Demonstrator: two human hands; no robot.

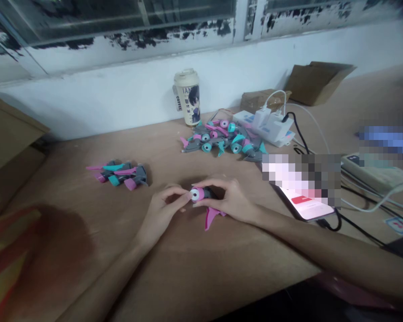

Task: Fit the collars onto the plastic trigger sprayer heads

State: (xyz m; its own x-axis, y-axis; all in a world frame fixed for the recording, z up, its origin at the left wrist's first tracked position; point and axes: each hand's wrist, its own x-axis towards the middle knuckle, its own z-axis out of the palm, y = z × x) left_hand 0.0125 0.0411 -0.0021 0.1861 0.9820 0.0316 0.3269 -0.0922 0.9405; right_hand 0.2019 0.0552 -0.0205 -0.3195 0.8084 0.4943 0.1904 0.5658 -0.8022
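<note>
Over the middle of the table I hold a small pink-and-grey plastic piece [202,194] with a round white end and a pink fin that points down toward me. My right hand [237,199] grips it from the right, thumb and fingers around the body. From the left, the thumb and forefinger of my left hand [164,205] pinch at the white end. Whether a separate small part sits between those fingertips is too small to tell. Similar pink, teal and grey plastic pieces [121,173] lie in a short row to the left. A bigger heap of such pieces [221,137] lies behind my hands.
A lidded coffee cup [188,98] stands against the wall. Right of the heap are a white power strip [275,127] with plugs and cables, and a lit phone [305,203]. Brown cardboard [314,85] is at the back right. A red-and-yellow thing [10,255] is blurred at left.
</note>
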